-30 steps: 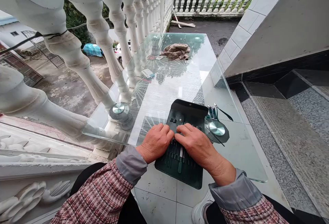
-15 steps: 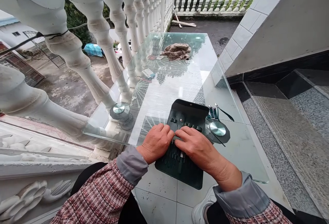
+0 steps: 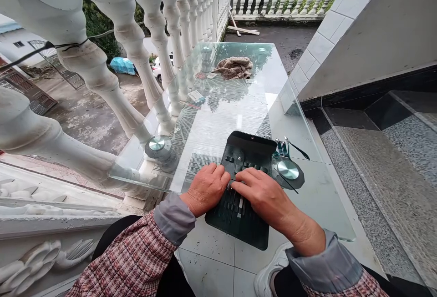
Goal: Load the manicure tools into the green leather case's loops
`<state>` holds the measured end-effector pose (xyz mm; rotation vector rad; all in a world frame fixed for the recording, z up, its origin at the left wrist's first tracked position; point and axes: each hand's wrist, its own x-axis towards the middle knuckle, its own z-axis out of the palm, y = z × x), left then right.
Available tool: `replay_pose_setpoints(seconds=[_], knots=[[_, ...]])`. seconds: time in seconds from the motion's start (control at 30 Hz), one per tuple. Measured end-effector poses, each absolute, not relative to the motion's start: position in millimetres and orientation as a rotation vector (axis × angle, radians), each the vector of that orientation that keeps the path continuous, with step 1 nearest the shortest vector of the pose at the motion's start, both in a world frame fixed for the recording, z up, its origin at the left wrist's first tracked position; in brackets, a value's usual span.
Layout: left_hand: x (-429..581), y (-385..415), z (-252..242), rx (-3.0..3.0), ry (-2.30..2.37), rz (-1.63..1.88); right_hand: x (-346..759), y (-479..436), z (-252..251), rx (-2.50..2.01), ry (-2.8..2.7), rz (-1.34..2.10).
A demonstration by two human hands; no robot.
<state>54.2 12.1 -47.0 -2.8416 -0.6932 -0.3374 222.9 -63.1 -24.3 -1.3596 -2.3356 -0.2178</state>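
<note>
Tool case (image 3: 251, 151) (1, open): 2 hands, left hand (image 3: 205, 188), right hand (image 3: 264, 197), pressing.

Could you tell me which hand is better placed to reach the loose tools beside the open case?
Probably the right hand: it rests on the case at the side nearest the loose tools and the metal disc, while the left hand sits at the case's opposite edge.
</note>
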Motion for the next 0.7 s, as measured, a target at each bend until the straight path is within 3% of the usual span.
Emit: replay_pose_setpoints(seconds=[0.23, 0.7], knots=[[54.6, 12.2, -45.1, -2.834, -0.689, -0.294, 242.6, -75.6, -31.7, -1.632, -1.919, 0.111], [54.8, 11.8, -44.0, -2.861, -0.696, -0.292, 211.9, -110.8, -40.0, -1.423, -2.218, 0.138]])
